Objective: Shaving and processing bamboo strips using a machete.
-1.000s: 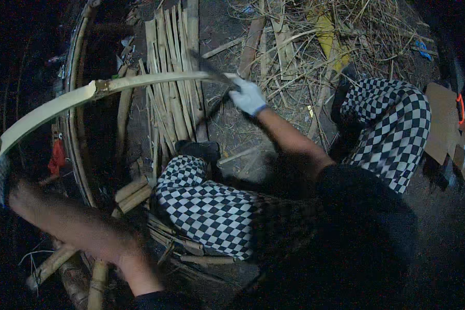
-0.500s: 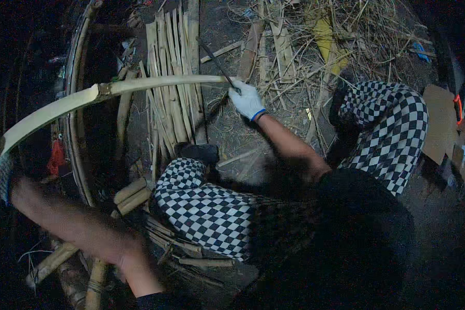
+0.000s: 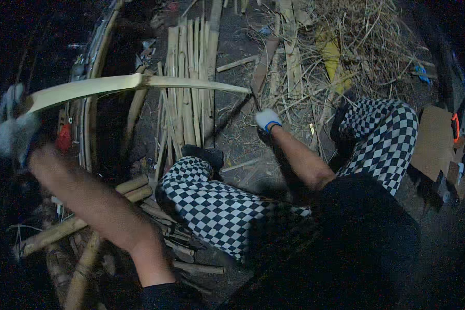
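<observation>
A long pale split bamboo strip [image 3: 191, 83] stretches across in front of me, with a raised joint near its middle. At the far left my left hand [image 3: 16, 135], in a pale glove and blurred by motion, is closed round the strip's wide end. My right hand [image 3: 267, 119], in a white glove with a blue cuff, is closed on a knife [image 3: 253, 98] with a thin dark blade. The handle is hidden in the fist. The blade's upper part meets or lies close to the strip's narrow right end; I cannot tell whether they touch.
Split bamboo pieces [image 3: 187, 77] lie in a row beyond my left foot. Thin shavings [image 3: 361, 46] heap up at the far right, near a yellow piece [image 3: 329, 57]. Bamboo poles [image 3: 82, 268] lie at lower left; cardboard [image 3: 433, 142] lies on the right.
The knife hand has moved right and nearer to me, and the blade now stands at the strip's narrow end. The left hand has shifted slightly right and farther away, with the strip.
</observation>
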